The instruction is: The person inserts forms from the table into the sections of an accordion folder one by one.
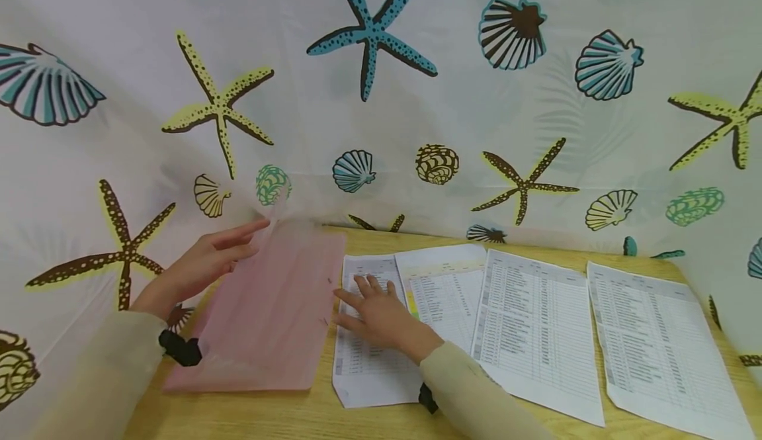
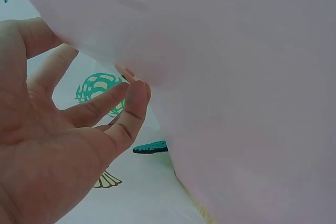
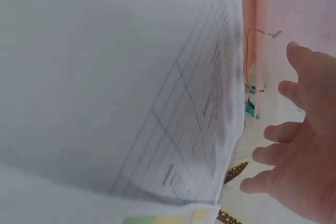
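Four printed sheets lie in a row on the wooden surface (image 1: 250,420), covered in ruled tables of small print (too fine to read). The leftmost sheet (image 1: 369,377) and the second sheet (image 1: 446,294) overlap slightly; yellow and green patches (image 1: 412,304) mark the latter's left side. To their left lies the pink folder (image 1: 280,334), its translucent cover (image 2: 241,114) lifted along one edge.

The left hand (image 1: 211,258) is at that edge; its grip is hard to judge, and I cannot tell whether the fingers pinch the cover. The left wrist view shows some fingers passing behind it, a detail the head view leaves unclear. The right hand (image 1: 381,314) has its fingers spread, its grip apart, over the leftmost sheet beside the folder (contact cannot be judged).

Small dark marks at the folder's right edge in the head view appear as thin bent prongs (image 3: 276,34) in the right wrist view.
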The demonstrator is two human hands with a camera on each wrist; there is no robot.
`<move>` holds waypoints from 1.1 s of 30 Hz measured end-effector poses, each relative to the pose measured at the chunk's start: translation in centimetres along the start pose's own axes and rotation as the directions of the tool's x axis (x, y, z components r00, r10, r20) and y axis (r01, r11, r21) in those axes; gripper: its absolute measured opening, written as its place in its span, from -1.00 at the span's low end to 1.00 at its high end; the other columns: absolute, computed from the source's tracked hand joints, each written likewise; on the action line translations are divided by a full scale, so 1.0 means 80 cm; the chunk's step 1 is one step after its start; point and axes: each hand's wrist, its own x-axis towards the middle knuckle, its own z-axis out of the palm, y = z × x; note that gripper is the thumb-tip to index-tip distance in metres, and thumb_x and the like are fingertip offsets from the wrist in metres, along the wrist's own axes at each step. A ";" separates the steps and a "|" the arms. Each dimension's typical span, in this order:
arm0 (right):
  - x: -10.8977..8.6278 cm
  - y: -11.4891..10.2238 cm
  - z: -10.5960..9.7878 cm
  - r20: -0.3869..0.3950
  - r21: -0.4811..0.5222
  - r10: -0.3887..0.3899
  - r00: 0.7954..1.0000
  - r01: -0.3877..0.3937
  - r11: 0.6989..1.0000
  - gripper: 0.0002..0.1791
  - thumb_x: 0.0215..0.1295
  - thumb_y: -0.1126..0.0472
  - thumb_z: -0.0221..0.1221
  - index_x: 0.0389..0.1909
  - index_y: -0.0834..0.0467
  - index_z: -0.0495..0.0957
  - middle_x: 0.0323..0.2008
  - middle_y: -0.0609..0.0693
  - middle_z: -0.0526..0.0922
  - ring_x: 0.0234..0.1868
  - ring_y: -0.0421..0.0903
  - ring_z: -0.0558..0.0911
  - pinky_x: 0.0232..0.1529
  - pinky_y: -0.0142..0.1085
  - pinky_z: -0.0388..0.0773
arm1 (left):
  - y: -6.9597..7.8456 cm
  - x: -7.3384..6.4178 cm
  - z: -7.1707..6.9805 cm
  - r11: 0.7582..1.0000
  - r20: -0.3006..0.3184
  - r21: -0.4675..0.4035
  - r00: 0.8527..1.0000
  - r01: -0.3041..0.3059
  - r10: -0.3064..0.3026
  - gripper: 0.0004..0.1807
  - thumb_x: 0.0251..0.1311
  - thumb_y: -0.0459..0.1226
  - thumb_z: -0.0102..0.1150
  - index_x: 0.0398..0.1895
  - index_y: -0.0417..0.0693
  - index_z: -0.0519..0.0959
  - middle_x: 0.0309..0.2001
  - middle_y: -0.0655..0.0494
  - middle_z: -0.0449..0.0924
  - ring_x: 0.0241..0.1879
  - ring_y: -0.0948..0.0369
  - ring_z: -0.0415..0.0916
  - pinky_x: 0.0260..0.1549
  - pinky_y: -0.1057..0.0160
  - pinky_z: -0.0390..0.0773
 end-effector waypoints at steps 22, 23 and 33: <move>-0.070 0.096 -0.069 -0.160 0.232 0.198 0.967 -0.158 0.960 -0.26 0.61 -0.26 0.01 0.63 0.01 0.26 0.68 0.28 0.02 0.66 0.35 0.10 0.53 0.31 0.20 | 0.000 0.004 0.010 0.997 -0.021 0.082 1.000 0.013 -0.011 -0.29 0.61 0.01 0.01 0.71 0.16 0.10 0.72 -0.08 -0.09 0.59 -0.32 0.08 0.36 -0.51 0.24; -0.075 0.101 -0.071 -0.163 0.239 0.209 0.964 -0.167 0.957 -0.26 0.61 -0.26 0.00 0.63 0.02 0.26 0.68 0.28 0.01 0.66 0.35 0.09 0.53 0.31 0.19 | 0.001 0.003 0.009 0.996 -0.022 0.085 1.000 0.011 -0.009 -0.29 0.61 0.01 0.01 0.71 0.16 0.10 0.72 -0.09 -0.08 0.59 -0.32 0.08 0.36 -0.52 0.24; -0.121 0.151 -0.086 -0.186 0.256 0.316 0.930 -0.264 0.930 -0.24 0.62 -0.27 -0.02 0.65 0.05 0.22 0.69 0.28 -0.02 0.65 0.39 0.07 0.52 0.39 0.12 | -0.004 0.007 0.010 0.993 -0.031 0.114 0.999 -0.017 0.021 -0.31 0.59 -0.03 0.05 0.69 0.15 0.15 0.70 -0.11 -0.01 0.57 -0.28 0.13 0.27 -0.34 0.42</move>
